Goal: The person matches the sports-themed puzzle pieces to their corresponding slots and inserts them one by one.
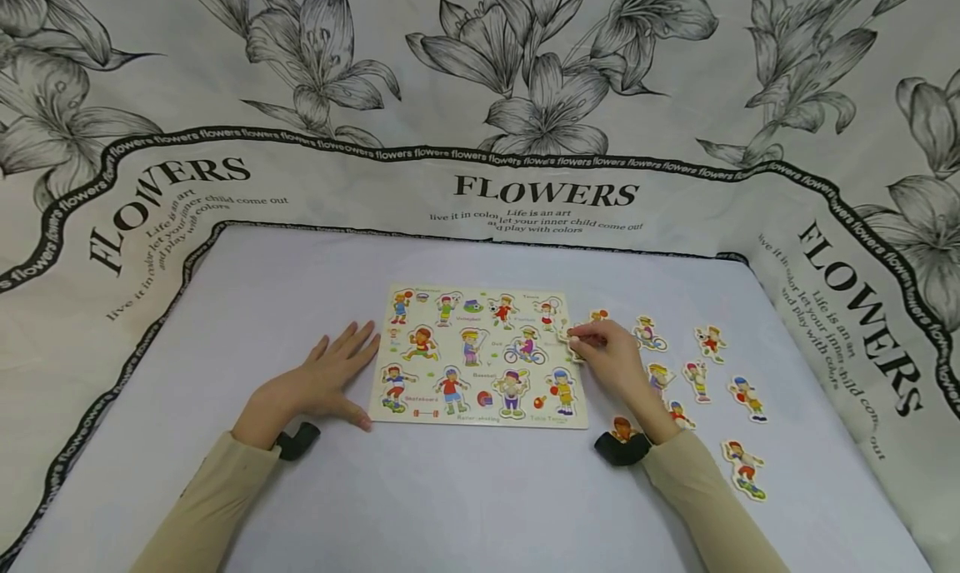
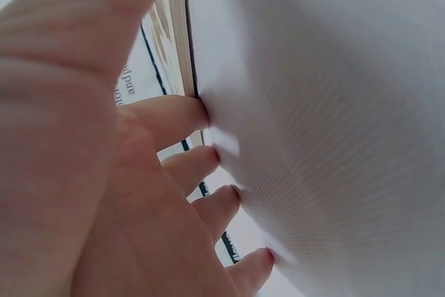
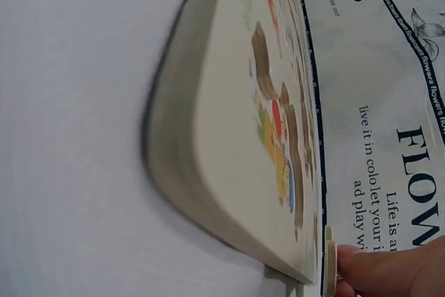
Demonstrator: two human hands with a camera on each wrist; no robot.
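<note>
Puzzle board (image 1: 517,423), flat on a white cloth (image 1: 450,506), printed figures facing up. Left hand (image 1: 322,381): fingers spread apart, fingertips resting on the cloth beside the board's left edge. Right hand (image 1: 611,361): thumb and fingers pinched together on a small flat piece (image 3: 331,262) at the board's right edge; whether it touches the board is unclear. Loose figure pieces (image 1: 747,400) lie scattered to the right.
</note>
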